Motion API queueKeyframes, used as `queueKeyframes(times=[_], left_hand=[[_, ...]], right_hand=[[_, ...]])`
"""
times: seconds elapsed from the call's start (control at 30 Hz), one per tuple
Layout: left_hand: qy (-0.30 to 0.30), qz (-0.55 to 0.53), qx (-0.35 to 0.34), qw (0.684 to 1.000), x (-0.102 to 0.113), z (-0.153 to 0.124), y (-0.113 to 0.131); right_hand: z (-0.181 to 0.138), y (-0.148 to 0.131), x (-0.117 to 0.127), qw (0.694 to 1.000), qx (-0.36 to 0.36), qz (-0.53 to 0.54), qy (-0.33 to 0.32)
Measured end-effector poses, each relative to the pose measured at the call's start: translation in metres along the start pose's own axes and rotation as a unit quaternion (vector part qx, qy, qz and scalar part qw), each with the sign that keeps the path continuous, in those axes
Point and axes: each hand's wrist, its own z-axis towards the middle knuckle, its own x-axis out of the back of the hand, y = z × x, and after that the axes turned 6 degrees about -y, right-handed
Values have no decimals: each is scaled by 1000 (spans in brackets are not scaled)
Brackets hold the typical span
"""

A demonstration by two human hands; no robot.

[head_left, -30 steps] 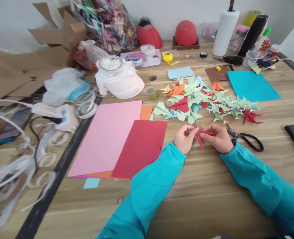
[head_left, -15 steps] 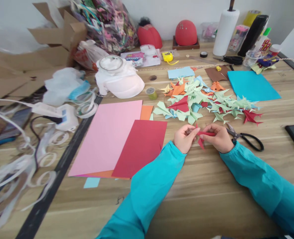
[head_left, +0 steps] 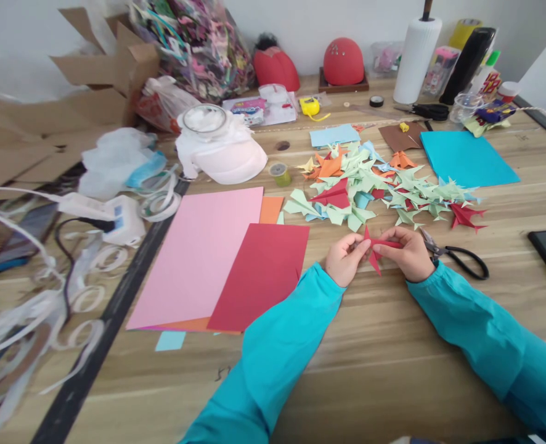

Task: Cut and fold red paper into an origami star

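On wood-grain worktop (head_left: 347, 382), heap of origami figures (head_left: 356, 179), mostly pale green. Just in front of heap, red origami figure (head_left: 374, 264), held between left hand (head_left: 346, 256) and right hand (head_left: 409, 251), fingers of both closed upon it in a pinch. Just beside right hand, black-handled scissors (head_left: 438, 250). Farther left, red paper sheet (head_left: 264, 277), partly over pink paper sheet (head_left: 199, 246).

And here's the red folded paper (head_left: 373, 258), pinched at its middle, just left of the scissors (head_left: 439, 250): crisply creased, one sharp point jutting away, another slanting nearer, and a narrow body stretching toward those scissors!
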Motion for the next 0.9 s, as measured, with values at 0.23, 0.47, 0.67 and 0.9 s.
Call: queueKeyframes(times=[0.23, 0.47, 0.67, 0.9], left_hand=[[-3, -18, 7, 1000, 1, 0, 0], [-4, -22, 12, 1000, 1, 0, 2], [-1, -10, 10, 1000, 1, 0, 1], [6, 14, 7, 1000, 0, 0, 2]], right_hand=[[0, 2, 0, 1000, 1, -16, -5], [0, 2, -1, 1000, 13, -24, -13], [0, 2, -1, 999, 19, -27, -15], [-1, 1, -2, 999, 17, -20, -19]])
